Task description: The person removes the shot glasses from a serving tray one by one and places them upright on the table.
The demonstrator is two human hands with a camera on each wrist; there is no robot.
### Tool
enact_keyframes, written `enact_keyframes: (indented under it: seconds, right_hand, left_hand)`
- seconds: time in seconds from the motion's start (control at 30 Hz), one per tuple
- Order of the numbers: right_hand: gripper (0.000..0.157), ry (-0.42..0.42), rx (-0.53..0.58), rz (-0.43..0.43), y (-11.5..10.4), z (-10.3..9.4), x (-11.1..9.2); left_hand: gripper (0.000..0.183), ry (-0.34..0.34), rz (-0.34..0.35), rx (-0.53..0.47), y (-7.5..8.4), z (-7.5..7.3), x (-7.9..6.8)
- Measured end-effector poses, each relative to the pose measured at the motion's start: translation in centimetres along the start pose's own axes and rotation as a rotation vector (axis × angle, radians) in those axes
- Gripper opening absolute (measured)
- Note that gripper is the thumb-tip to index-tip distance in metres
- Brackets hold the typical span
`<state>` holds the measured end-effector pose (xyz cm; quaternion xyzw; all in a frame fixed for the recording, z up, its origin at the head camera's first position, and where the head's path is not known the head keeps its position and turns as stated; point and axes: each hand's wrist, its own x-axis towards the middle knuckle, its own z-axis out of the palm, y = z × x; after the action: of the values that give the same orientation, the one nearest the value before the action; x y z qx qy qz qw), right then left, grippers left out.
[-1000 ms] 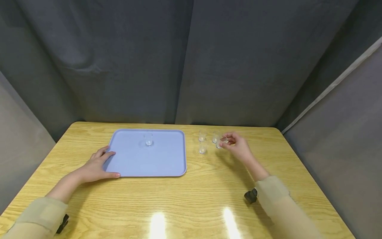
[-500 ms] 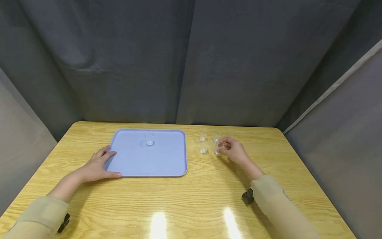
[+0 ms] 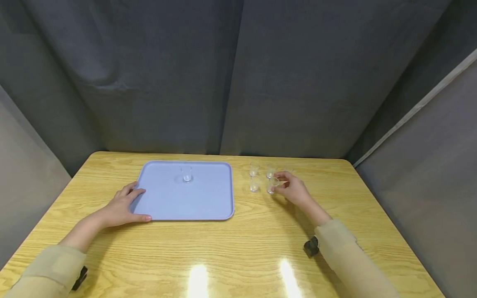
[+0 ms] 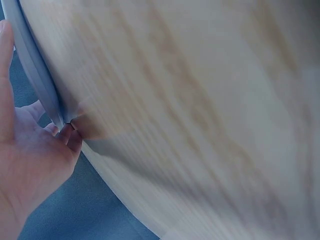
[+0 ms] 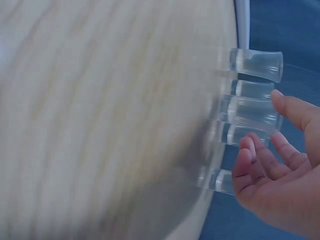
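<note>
Near the back left of the table lies a lavender-blue tray, and one clear shot glass stands on it. My left hand rests with spread fingers against the tray's left edge, its thumb along the front edge. To the right of the tray, my right hand has its thumb and fingers spread either side of an upright shot glass. The thumb is at the rim; whether the fingertips touch the glass is hard to tell. Several other shot glasses stand close by, one of them to the left.
The wooden table runs back to a dark grey curtain. Another shot glass stands behind the one at my right hand. Partly hidden behind that hand is a further glass.
My right hand brought its shot glass slightly left and toward me, into line with the front glass, then its fingers spread away from it. The left hand and tray stay put.
</note>
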<state>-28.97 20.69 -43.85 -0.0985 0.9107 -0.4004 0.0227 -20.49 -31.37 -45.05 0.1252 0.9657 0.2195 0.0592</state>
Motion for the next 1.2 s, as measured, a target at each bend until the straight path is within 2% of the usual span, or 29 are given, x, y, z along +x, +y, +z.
enact_keyframes:
  seconds: [0.23,0.6,0.8,1.2]
  right_hand:
    - [0.054,-0.007,-0.047,-0.035,-1.7,-1.5,-0.9]
    - [0.057,0.001,0.010,-0.068,-5.8,-2.6,-2.8]
    - [0.057,0.056,0.050,-0.126,-7.9,-2.3,-3.8]
    - [0.054,0.109,0.225,-0.227,-12.0,-0.1,-5.0]
  left_hand:
    - [0.102,0.003,0.000,0.007,-0.1,0.1,0.1]
    - [0.103,0.004,0.002,0.007,-0.1,0.1,0.1]
    - [0.103,0.005,0.002,0.001,-0.2,0.1,0.1]
    - [0.103,0.008,0.000,0.002,-0.1,0.1,0.0]
